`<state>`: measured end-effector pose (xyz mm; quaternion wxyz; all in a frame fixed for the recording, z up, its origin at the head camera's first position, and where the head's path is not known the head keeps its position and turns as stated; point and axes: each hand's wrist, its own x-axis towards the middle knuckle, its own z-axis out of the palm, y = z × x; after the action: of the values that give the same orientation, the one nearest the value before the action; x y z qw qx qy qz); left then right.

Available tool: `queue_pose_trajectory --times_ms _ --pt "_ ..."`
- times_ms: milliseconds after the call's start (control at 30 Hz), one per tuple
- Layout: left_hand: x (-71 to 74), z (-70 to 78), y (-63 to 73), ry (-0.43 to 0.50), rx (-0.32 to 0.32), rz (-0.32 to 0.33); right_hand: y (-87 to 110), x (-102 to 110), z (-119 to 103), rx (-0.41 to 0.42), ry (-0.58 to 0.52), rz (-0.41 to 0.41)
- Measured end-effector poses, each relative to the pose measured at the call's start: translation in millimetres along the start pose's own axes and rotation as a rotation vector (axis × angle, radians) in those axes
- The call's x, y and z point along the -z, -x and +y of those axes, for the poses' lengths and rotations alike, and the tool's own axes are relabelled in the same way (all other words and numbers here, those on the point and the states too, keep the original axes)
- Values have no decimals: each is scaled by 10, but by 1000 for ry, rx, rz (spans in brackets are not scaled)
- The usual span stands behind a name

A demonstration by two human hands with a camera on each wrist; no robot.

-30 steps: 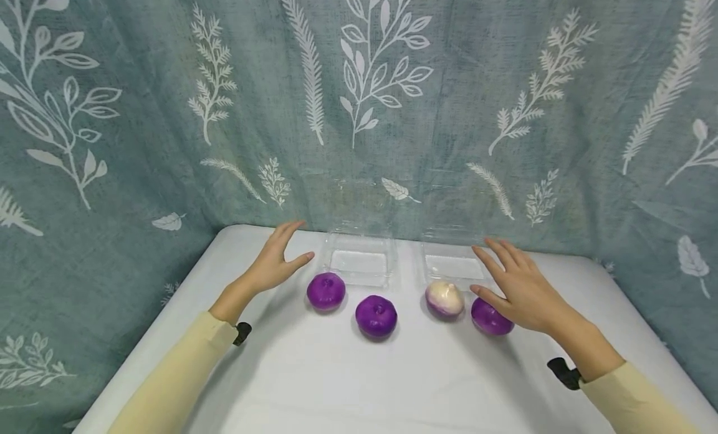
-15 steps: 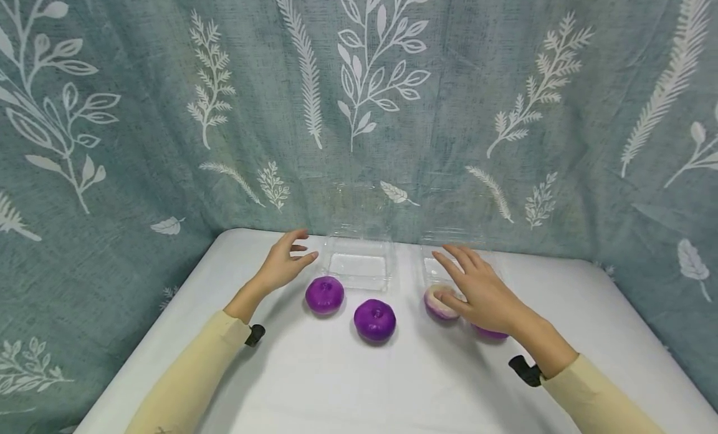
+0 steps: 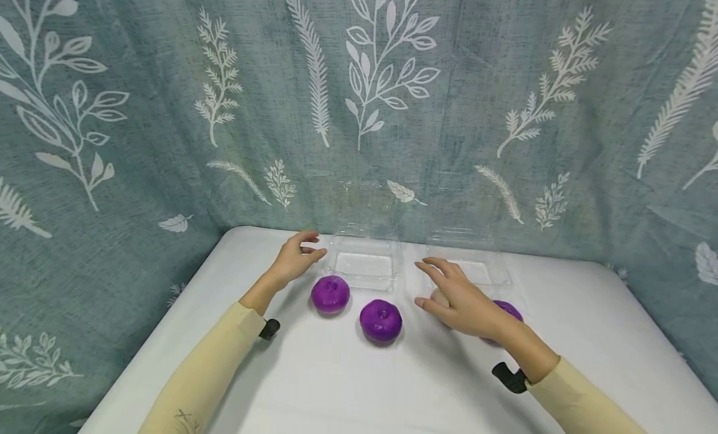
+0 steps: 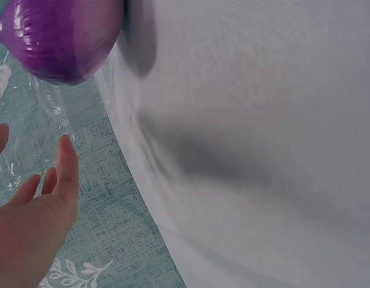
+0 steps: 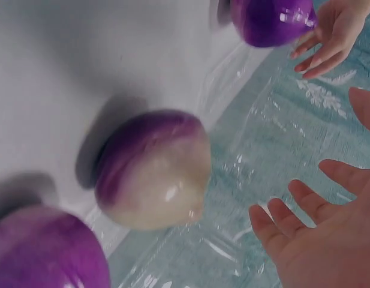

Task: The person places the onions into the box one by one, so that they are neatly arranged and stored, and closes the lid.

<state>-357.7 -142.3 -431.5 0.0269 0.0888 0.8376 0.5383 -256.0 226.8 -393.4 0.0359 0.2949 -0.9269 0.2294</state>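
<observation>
My left hand (image 3: 294,259) hovers beside the left clear plastic box (image 3: 374,285), fingers loosely bent and holding nothing. Just in front of that box sits a glossy purple turnip-like vegetable (image 3: 330,295); another purple one (image 3: 381,322) lies nearer the middle. Above a cream-and-purple one (image 3: 440,297) is my right hand (image 3: 462,303), covering most of it in the head view. The right wrist view shows this cream-and-purple vegetable (image 5: 158,171) apart from the spread fingers. A further purple one (image 3: 509,309) is partly hidden behind the right hand.
The right clear plastic box (image 3: 501,273) stands at the back of the white table (image 3: 336,384), its raised lid against the leaf-patterned teal curtain (image 3: 269,110). Both boxes are see-through and hard to make out. A black strap piece (image 3: 509,378) hangs at the right wrist.
My right hand has moved left, from over the rightmost purple vegetable to over the cream-and-purple one. The left hand has edged right, closer to the left box, its fingers bending more.
</observation>
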Motion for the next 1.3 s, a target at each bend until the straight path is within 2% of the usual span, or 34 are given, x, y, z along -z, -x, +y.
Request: queue_pose_trajectory --times_ms 200,400,533,733,1000,1300 --pt "-25 -50 -72 84 26 -26 -52 -103 -91 3 -71 -4" --pt "-79 -59 -162 213 46 -61 -75 -176 -158 -4 -91 -28" --pt "-89 -47 -199 261 66 -66 -103 -228 -182 8 -110 -46" --pt "-105 -78 -202 289 113 -85 -140 -352 -214 12 -139 -91" --pt "-133 -114 -233 279 174 -87 -208 -503 -233 -27 -207 -137" --pt "-152 -133 -266 311 219 -83 -231 -677 -230 51 -247 -137"
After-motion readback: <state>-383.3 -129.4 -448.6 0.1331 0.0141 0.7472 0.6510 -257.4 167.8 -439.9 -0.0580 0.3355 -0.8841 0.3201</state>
